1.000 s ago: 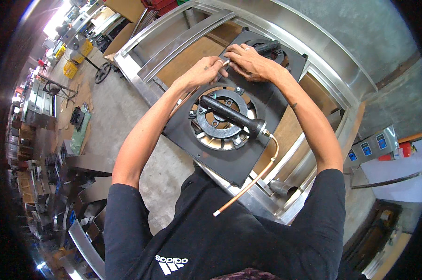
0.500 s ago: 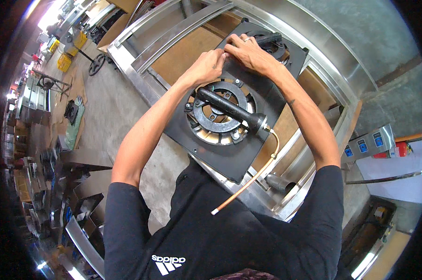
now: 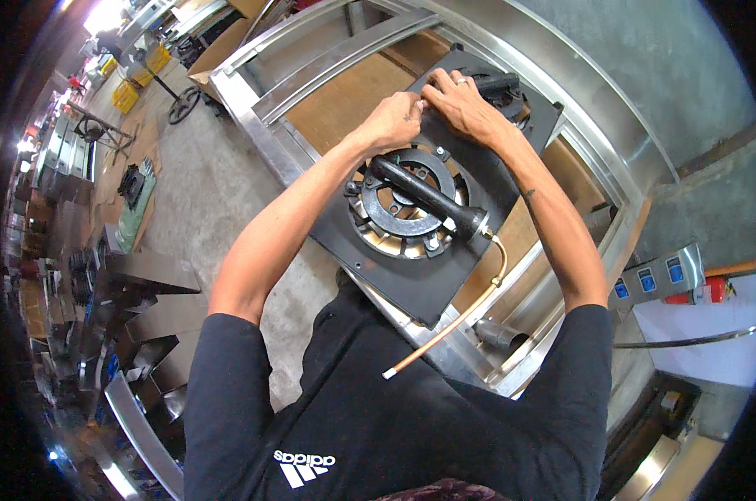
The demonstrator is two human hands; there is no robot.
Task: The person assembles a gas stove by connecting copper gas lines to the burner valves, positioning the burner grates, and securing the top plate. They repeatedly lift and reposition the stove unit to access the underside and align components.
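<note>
My left hand (image 3: 397, 119) and my right hand (image 3: 463, 102) meet fingertip to fingertip at the far left edge of a black metal plate (image 3: 357, 288). Both are closed, fingers bent in a pinch; whatever they hold is hidden. Nearer to me, a round black gas burner (image 3: 457, 179) sits in an opening of the plate, its thick black tube (image 3: 420, 188) lying diagonally across it. From the tube's end a thin copper pipe (image 3: 445, 330) curves toward my body. Just beyond my right hand is a second burner (image 3: 503, 90), partly covered.
The plate rests across a large stainless steel frame (image 3: 282, 159) with brown boards (image 3: 336, 100) inside. A short metal pipe (image 3: 499, 332) lies in the frame's near right corner. Stacked metal parts (image 3: 157, 275) stand at left; a panel with blue squares (image 3: 645, 278) is at right.
The frame, plate and burners appear shifted slightly right in view. My hands stay together at the same plate edge, fingers still pinched.
</note>
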